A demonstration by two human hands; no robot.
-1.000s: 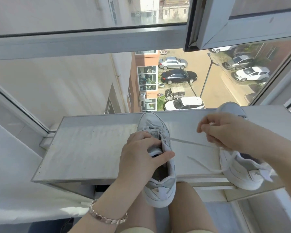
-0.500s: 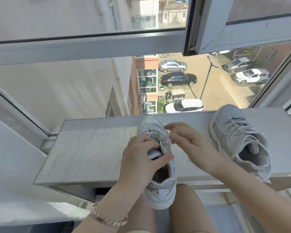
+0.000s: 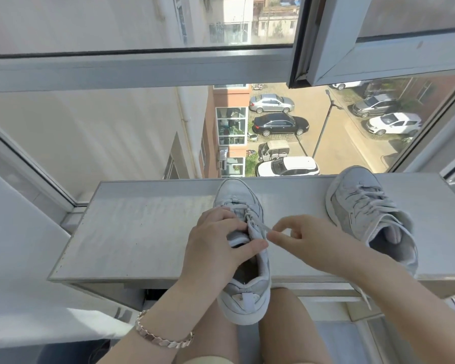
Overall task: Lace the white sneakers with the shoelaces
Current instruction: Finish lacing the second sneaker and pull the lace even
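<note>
The left hand (image 3: 218, 245) grips the sneaker (image 3: 235, 191), whose heel overhangs the near edge of the ledge (image 3: 142, 232); the right hand (image 3: 313, 240) pinches the lace (image 3: 263, 227) at its right side. A loose pinch could let the lace slip; a hard tug could tip the sneaker off.

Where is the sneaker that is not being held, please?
In the head view, that sneaker sits on the right of the sill, just past the right hand.
</note>
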